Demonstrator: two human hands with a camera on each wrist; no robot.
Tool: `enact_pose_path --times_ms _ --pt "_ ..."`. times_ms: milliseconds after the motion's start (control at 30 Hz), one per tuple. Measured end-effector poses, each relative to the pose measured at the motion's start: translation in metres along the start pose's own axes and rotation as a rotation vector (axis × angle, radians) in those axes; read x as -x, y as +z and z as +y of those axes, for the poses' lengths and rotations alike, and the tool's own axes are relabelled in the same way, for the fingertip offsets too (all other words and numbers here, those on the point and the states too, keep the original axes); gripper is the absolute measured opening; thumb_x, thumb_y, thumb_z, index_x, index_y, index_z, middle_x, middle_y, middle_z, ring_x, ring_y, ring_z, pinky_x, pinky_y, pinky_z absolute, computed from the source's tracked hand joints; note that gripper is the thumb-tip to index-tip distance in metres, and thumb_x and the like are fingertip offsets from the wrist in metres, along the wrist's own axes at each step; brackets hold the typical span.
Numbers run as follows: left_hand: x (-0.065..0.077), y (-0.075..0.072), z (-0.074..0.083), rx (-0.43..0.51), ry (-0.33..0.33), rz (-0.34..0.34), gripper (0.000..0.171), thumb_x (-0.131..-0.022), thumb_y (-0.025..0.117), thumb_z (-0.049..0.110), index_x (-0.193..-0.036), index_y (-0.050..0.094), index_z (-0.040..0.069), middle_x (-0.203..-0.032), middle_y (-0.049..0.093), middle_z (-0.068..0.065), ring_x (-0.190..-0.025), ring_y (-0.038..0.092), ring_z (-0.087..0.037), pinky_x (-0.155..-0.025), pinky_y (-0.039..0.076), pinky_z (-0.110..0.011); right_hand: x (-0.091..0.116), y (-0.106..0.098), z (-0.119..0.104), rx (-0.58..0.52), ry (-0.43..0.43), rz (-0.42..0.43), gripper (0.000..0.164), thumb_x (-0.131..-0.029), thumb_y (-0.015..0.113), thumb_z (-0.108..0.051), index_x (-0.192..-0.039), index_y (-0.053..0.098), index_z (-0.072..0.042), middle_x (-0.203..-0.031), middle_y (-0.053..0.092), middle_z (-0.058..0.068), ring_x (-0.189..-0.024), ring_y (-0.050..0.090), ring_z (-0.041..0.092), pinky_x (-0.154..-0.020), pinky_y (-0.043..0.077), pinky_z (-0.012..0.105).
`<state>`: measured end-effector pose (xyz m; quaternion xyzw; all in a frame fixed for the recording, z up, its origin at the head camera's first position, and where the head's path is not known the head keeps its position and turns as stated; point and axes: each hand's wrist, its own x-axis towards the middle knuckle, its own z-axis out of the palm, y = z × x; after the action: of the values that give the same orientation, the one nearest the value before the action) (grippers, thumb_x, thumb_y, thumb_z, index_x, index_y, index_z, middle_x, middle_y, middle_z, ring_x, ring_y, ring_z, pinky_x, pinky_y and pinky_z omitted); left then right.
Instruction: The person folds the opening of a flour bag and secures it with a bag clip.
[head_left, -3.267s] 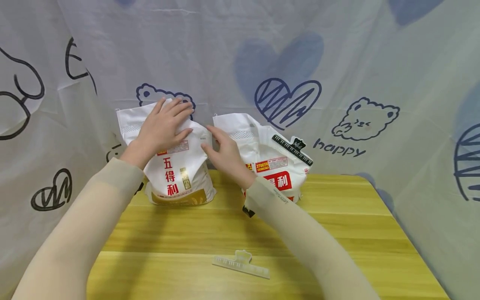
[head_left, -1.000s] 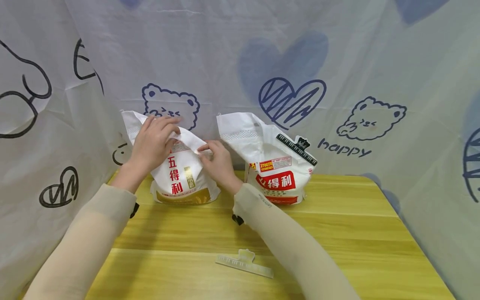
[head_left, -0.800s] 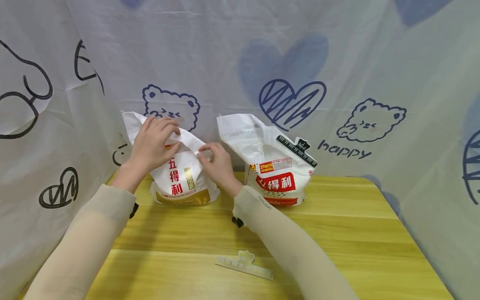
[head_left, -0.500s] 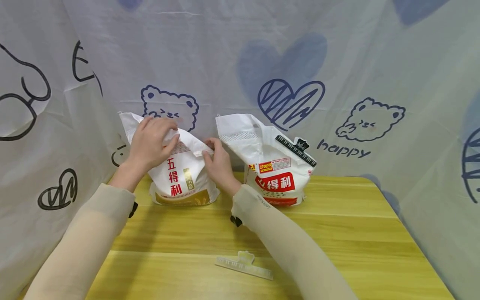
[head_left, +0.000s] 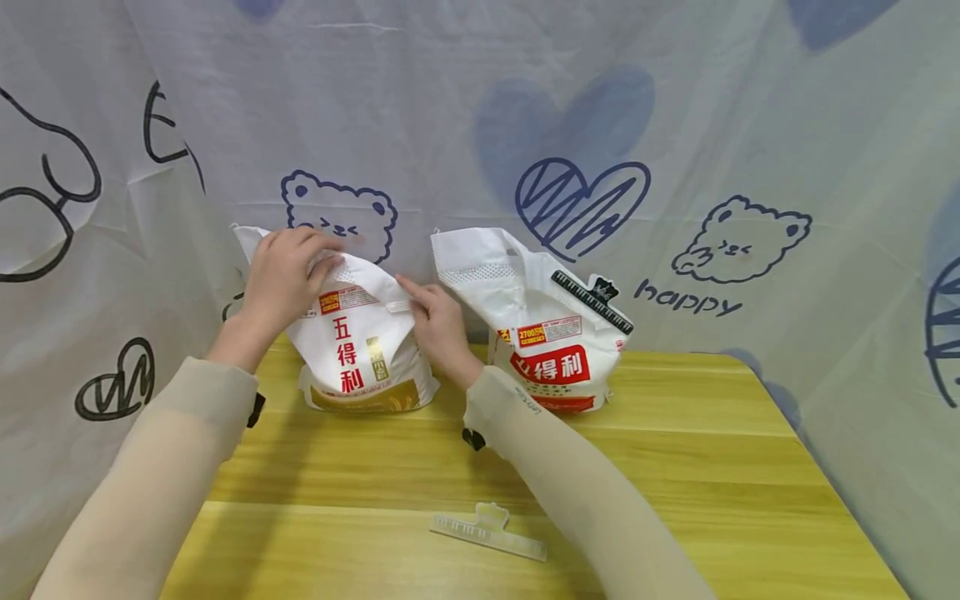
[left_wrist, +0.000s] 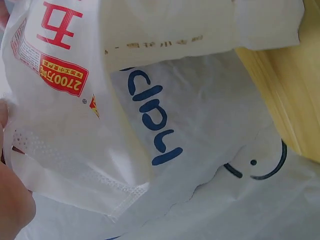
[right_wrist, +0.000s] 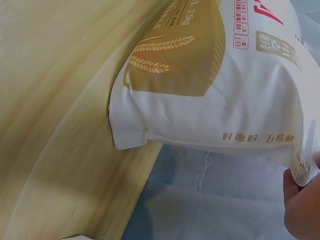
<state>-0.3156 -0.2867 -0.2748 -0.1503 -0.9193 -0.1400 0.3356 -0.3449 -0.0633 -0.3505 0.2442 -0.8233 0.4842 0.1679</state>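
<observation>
A white flour bag (head_left: 360,358) with red lettering and a gold base band stands at the back left, its top edge folded over toward the front. My left hand (head_left: 281,271) grips the upper left of that fold, fingers bent over the top. In the left wrist view, the thumb (left_wrist: 15,205) lies by the bag's perforated top strip (left_wrist: 75,170). At the fold's right end, my right hand (head_left: 440,329) pinches the corner, index finger stretched along the edge. The right wrist view shows the bag's side (right_wrist: 210,115) and the pinched corner (right_wrist: 302,172).
A second flour bag (head_left: 555,367) stands to the right, its folded top held by a black piano-key clip (head_left: 592,300). A clear clip (head_left: 487,533) lies near the front of the wooden table (head_left: 675,467). A printed cloth (head_left: 450,125) hangs behind.
The bag's top, upright at first, is now folded forward. My left hand has slid left along the fold, uncovering the red-and-yellow label. My right hand has shifted slightly and its index finger has straightened.
</observation>
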Motion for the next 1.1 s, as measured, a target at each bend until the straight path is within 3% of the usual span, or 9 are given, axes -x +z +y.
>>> enact_pose_path --times_ms 267,533,867,1100 --pt "-0.002 0.003 0.0 0.116 -0.08 0.04 0.012 -0.101 0.066 0.005 -0.108 0.076 0.006 -0.111 0.071 -0.015 -0.107 0.057 -0.038 -0.102 0.039 -0.059 -0.001 -0.001 0.002 0.009 0.001 0.009 0.045 -0.1 0.059 0.005 -0.137 0.068 -0.02 -0.116 0.07 0.01 -0.103 0.067 0.022 -0.089 0.056 0.02" --pt "-0.005 0.002 0.004 0.095 -0.138 -0.012 0.015 -0.104 0.062 0.009 -0.111 0.075 0.007 -0.114 0.068 -0.013 -0.111 0.055 -0.036 -0.103 0.037 -0.057 -0.001 0.0 0.003 0.023 -0.014 0.024 0.044 -0.099 0.059 0.007 -0.135 0.07 -0.017 -0.114 0.071 0.01 -0.101 0.068 0.023 -0.088 0.056 0.021" --pt "-0.005 0.001 0.007 0.072 -0.132 -0.016 0.014 -0.103 0.064 0.01 -0.111 0.075 0.007 -0.113 0.068 -0.013 -0.11 0.055 -0.035 -0.104 0.037 -0.057 0.003 -0.001 0.001 0.063 0.0 0.007 0.045 -0.1 0.059 0.005 -0.142 0.064 -0.012 -0.119 0.07 0.012 -0.102 0.067 0.024 -0.088 0.057 0.026" --pt "-0.004 0.001 0.007 0.053 -0.129 -0.03 0.013 -0.102 0.065 0.01 -0.11 0.075 0.007 -0.114 0.068 -0.014 -0.111 0.055 -0.036 -0.104 0.038 -0.059 0.015 -0.007 0.004 0.009 0.028 -0.022 0.051 -0.1 0.063 -0.004 -0.149 0.058 -0.016 -0.145 0.062 0.008 -0.133 0.059 0.023 -0.112 0.046 0.034"
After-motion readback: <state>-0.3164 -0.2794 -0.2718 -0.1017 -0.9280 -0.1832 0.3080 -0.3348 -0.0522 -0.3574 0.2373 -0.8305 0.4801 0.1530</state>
